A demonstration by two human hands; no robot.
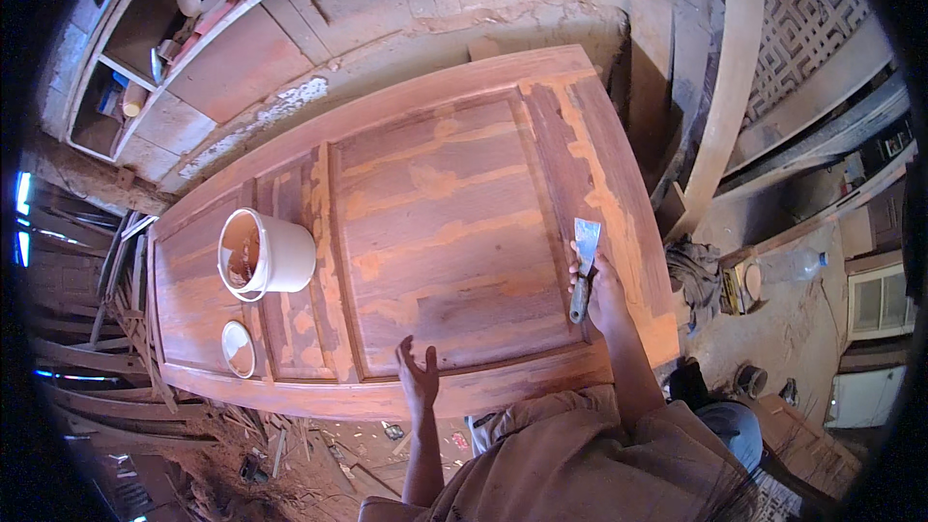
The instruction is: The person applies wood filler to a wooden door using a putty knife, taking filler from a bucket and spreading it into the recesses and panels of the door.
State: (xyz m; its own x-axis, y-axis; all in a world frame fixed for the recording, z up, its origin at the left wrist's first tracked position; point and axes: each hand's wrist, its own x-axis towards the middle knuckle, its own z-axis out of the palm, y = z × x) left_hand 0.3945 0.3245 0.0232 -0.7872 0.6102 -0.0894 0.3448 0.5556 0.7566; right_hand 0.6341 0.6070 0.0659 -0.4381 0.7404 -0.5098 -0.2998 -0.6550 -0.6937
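A reddish-brown panelled wooden door (pixel 454 280) lies flat before me, streaked with lighter orange filler along its boards and frame. My right hand (pixel 605 292) grips a putty knife (pixel 583 271) by its dark handle, the metal blade pointing away from me above the door's right part. My left hand (pixel 418 372) is over the near edge of the door, fingers apart and holding nothing. Farther left, a white bucket (pixel 287 256) stands on the door, with brown filler (pixel 244 256) inside. Its round white lid (pixel 238 349), smeared with filler, lies nearer to me.
Behind the door runs a dusty wooden wall with shelves (pixel 140 48) of odds and ends. Boards (pixel 720 106) lean at the right, near a crumpled cloth (pixel 694 275) and a plastic bottle (pixel 797 266). Wood scraps (pixel 280 449) litter the floor at lower left.
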